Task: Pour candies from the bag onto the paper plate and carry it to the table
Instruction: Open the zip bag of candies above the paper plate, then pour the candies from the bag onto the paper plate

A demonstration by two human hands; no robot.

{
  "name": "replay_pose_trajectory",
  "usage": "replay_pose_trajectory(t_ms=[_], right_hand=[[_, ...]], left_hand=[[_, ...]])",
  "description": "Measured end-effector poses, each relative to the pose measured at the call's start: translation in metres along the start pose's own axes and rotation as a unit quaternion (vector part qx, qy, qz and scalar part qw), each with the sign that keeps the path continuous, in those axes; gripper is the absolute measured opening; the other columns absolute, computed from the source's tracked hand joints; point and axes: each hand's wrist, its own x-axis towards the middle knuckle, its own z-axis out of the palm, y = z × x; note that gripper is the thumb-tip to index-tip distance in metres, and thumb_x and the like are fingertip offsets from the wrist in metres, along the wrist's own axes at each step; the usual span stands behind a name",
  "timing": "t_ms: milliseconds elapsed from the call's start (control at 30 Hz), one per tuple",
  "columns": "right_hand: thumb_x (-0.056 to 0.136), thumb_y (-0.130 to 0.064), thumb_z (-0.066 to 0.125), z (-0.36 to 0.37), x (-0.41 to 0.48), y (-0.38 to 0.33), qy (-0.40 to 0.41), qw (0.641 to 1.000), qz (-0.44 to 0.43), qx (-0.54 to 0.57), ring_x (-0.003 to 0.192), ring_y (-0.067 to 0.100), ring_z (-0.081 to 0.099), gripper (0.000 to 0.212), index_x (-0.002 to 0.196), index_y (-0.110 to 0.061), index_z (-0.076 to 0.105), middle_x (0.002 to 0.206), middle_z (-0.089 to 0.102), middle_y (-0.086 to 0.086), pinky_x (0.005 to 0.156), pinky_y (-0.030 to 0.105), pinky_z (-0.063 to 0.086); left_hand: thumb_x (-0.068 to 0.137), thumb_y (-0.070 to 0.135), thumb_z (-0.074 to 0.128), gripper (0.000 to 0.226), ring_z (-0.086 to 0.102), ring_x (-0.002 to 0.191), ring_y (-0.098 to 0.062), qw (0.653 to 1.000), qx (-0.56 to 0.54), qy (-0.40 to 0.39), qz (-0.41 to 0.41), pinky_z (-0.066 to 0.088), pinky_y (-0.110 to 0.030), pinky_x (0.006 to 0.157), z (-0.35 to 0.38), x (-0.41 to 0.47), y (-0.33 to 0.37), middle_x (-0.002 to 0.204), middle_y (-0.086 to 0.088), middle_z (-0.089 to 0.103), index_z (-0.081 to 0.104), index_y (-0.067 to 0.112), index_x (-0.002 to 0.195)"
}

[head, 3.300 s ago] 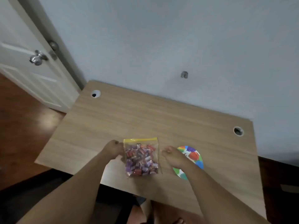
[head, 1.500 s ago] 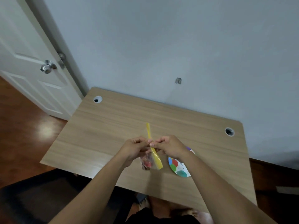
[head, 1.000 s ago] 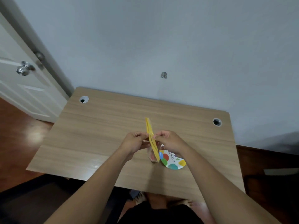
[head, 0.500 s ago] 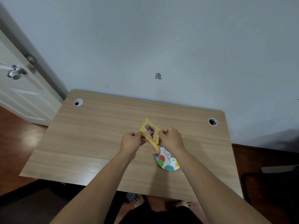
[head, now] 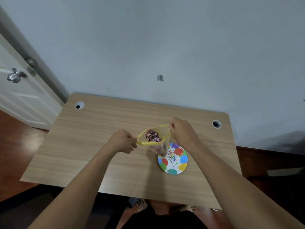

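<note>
A clear zip bag (head: 156, 142) with a yellow seal strip hangs above the wooden desk (head: 92, 139), its mouth pulled wide apart. Wrapped red and purple candies (head: 152, 136) show inside it. My left hand (head: 123, 140) pinches the near-left side of the yellow rim. My right hand (head: 181, 131) pinches the far-right side. The bag's bottom hangs over the far-left edge of a white paper plate (head: 174, 160) printed with coloured balloons and "Happy Birthday", which lies flat on the desk with no candies on it.
The desk stands against a pale blue wall, with a cable hole at the far left (head: 79, 105) and one at the far right (head: 216, 124). A white door with a metal knob (head: 15, 77) is at the left. Dark wooden floor surrounds the desk.
Both hands lifted the bag off the desk, held it upright by the sealed yellow strip, then pulled the strip apart. The bag's mouth now stands wide, with my hands further apart.
</note>
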Motion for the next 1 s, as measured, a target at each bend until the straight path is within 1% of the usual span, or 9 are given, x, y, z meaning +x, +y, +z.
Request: replay_pose_trajectory(t_ms=[200, 300, 500, 600, 667, 733, 800, 933, 1000], right_hand=[[0.107, -0.027, 0.061, -0.015, 0.000, 0.001, 0.008, 0.999, -0.038, 0.029, 0.095, 0.030, 0.069, 0.018, 0.106, -0.010, 0.069, 0.103, 0.078, 0.007, 0.073, 0.033, 0.041], [0.107, -0.028, 0.062, -0.027, -0.003, -0.002, -0.008, 0.997, -0.060, 0.050, 0.096, 0.026, 0.070, 0.018, 0.107, -0.012, 0.069, 0.105, 0.078, 0.004, 0.080, 0.038, 0.053], [0.105, -0.025, 0.066, -0.052, -0.008, 0.000, -0.061, 0.985, -0.119, 0.107, 0.092, 0.019, 0.073, 0.013, 0.107, -0.014, 0.073, 0.099, 0.080, 0.000, 0.085, 0.034, 0.058], [0.103, -0.026, 0.069, -0.060, -0.007, 0.015, -0.064, 0.983, -0.091, 0.143, 0.082, 0.010, 0.070, 0.015, 0.106, -0.011, 0.074, 0.095, 0.079, -0.002, 0.074, 0.015, 0.049], [0.103, -0.026, 0.070, -0.058, -0.009, 0.030, -0.059, 0.974, -0.025, 0.218, 0.068, 0.000, 0.065, 0.015, 0.104, -0.012, 0.075, 0.085, 0.076, -0.008, 0.064, 0.010, 0.047], [0.105, -0.029, 0.068, -0.051, -0.014, 0.043, -0.054, 0.930, 0.064, 0.357, 0.068, 0.000, 0.070, 0.019, 0.106, -0.013, 0.078, 0.080, 0.079, -0.011, 0.061, 0.010, 0.052], [0.107, -0.043, 0.062, -0.041, -0.021, 0.054, -0.030, 0.871, 0.142, 0.470, 0.083, 0.009, 0.078, 0.033, 0.111, -0.017, 0.083, 0.097, 0.085, -0.007, 0.070, 0.019, 0.060], [0.096, -0.080, 0.046, -0.005, -0.037, 0.077, -0.036, 0.748, 0.260, 0.609, 0.109, 0.020, 0.076, 0.072, 0.120, -0.022, 0.082, 0.123, 0.083, 0.004, 0.091, 0.040, 0.059], [0.086, -0.093, 0.041, 0.021, -0.046, 0.083, -0.073, 0.723, 0.268, 0.632, 0.125, 0.028, 0.072, 0.089, 0.129, -0.024, 0.078, 0.134, 0.078, 0.009, 0.110, 0.050, 0.054]], left_hand=[[0.109, 0.018, 0.054, 0.026, 0.078, 0.098, -0.022, 0.993, -0.027, -0.091, 0.068, 0.062, -0.038, 0.081, -0.015, 0.008, -0.017, 0.113, -0.013, 0.083, 0.075, 0.003, 0.114], [0.109, 0.006, 0.052, 0.030, 0.071, 0.108, -0.025, 0.988, 0.050, -0.052, 0.133, 0.058, -0.037, 0.091, -0.008, 0.019, -0.029, 0.131, -0.014, 0.076, 0.068, 0.006, 0.135], [0.087, 0.015, 0.086, 0.099, 0.030, 0.161, -0.017, 0.914, 0.166, -0.027, 0.370, 0.026, -0.033, 0.131, 0.028, 0.033, -0.016, 0.175, -0.001, 0.031, 0.029, 0.021, 0.169], [0.092, 0.017, 0.079, 0.068, 0.045, 0.153, -0.011, 0.894, 0.139, -0.032, 0.425, 0.038, -0.028, 0.123, 0.048, 0.033, 0.001, 0.162, 0.004, 0.054, 0.055, 0.020, 0.156], [0.099, 0.021, 0.062, 0.040, 0.073, 0.102, -0.004, 0.904, 0.110, -0.032, 0.411, 0.057, -0.029, 0.092, 0.059, 0.029, 0.007, 0.113, 0.005, 0.079, 0.072, 0.024, 0.138], [0.104, 0.031, 0.053, 0.033, 0.063, 0.070, 0.005, 0.922, 0.042, -0.058, 0.382, 0.053, -0.024, 0.070, 0.070, 0.024, 0.010, 0.082, 0.009, 0.077, 0.080, 0.030, 0.125], [0.107, 0.042, 0.053, 0.032, 0.064, 0.068, 0.004, 0.933, -0.029, -0.069, 0.351, 0.052, -0.023, 0.064, 0.079, 0.021, 0.008, 0.080, 0.010, 0.080, 0.083, 0.035, 0.115], [0.111, 0.047, 0.045, 0.044, 0.082, 0.091, -0.035, 0.953, -0.107, -0.095, 0.268, 0.067, -0.051, 0.078, 0.093, 0.018, 0.006, 0.103, -0.013, 0.085, 0.079, 0.023, 0.123], [0.112, 0.047, 0.040, 0.045, 0.082, 0.098, -0.029, 0.959, -0.107, -0.096, 0.245, 0.064, -0.049, 0.088, 0.103, 0.021, 0.005, 0.107, -0.004, 0.086, 0.076, 0.024, 0.126]])
